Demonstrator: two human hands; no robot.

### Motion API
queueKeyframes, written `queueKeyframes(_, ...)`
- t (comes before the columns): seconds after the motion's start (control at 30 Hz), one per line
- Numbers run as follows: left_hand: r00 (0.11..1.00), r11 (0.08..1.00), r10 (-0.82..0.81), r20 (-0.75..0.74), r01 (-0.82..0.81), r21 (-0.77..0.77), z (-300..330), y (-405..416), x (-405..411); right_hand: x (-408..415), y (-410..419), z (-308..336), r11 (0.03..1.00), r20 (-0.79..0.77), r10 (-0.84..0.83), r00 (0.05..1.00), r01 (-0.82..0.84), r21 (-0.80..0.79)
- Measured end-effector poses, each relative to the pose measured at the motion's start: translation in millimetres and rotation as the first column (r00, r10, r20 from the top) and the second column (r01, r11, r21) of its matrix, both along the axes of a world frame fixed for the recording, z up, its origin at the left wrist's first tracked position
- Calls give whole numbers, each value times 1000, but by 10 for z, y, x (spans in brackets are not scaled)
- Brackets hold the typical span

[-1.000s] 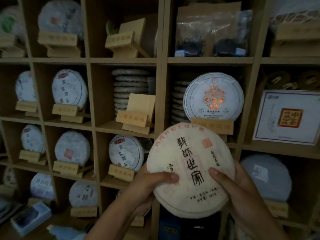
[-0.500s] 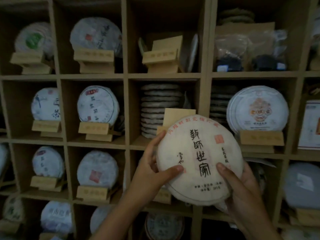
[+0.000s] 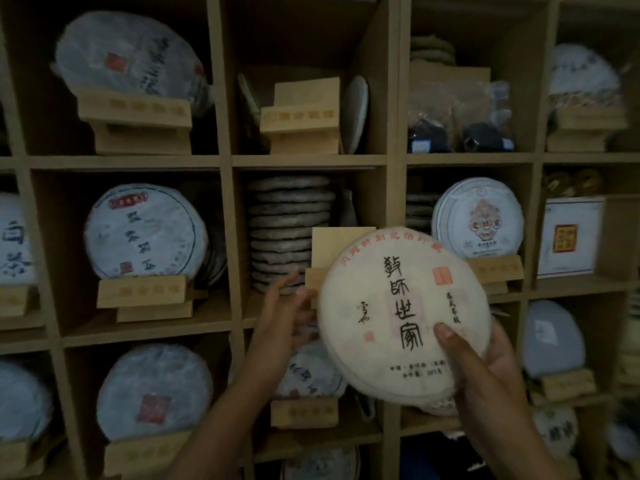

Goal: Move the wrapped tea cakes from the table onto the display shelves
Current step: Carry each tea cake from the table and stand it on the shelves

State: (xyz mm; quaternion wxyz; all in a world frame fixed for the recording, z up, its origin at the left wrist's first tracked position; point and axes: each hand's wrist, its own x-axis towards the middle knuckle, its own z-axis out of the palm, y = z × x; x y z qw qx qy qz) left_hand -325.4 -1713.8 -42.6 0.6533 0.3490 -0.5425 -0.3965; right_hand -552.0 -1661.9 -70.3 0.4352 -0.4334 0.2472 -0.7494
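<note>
Dim wooden shelves (image 3: 308, 161) filled the head view. Right hand (image 3: 485, 368) pinched the tea cake (image 3: 403, 313) before an empty stand (image 3: 341, 251); left hand (image 3: 284, 320), fingers relaxed, touched its edge. One-handed, it could slip or knock the stand.

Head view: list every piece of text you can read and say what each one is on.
"鄭師世家", as best the stylised script reads: black column on the held tea cake.
"白茶": blue, on the cake at the left edge.
Too blurred to read: the red arc and small print on the held tea cake, the other cakes' labels, the engraving on the wooden stands, the red seal on the white box.
</note>
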Motion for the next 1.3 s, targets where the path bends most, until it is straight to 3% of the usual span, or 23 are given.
queueKeyframes(0.13, 970, 991, 135, 202, -132, -29, 55, -409, 35, -225, 27, 115, 993, -30, -114, 993, 113, -40)
queueKeyframes(0.27, 935, 994, 101, 339, -81, -73, 129, -708, -157, -405, -6, 206, 984, -8, -160, 987, 159, -78)
queueKeyframes(0.47, 963, 996, 72, 261, -57, -63, 91, -959, -246, -686, -14, 278, 971, -19, -213, 977, 209, -112)
queueKeyframes(0.6, 975, 996, 83, 207, -89, 18, 125, -880, -186, -797, 25, 335, 968, -6, -215, 977, 212, -134)
queueKeyframes(0.73, 981, 995, 94, 172, -95, 0, 232, -580, -201, -885, 103, 434, 970, 3, -185, 983, 183, -159)
queueKeyframes(0.87, 960, 1000, -21, 278, 16, 19, 470, -67, -265, -900, 165, 635, 959, -5, -185, 983, 180, -218)
queueKeyframes(1.03, 860, 963, -267, 435, 256, 84, 587, 524, -527, -765, 251, 903, 947, -3, -118, 993, 111, -301)
queueKeyframes(1.3, 882, 927, -374, 287, 349, 136, 324, 816, -829, -680, 402, 849, 950, -51, -105, 993, 85, -301)
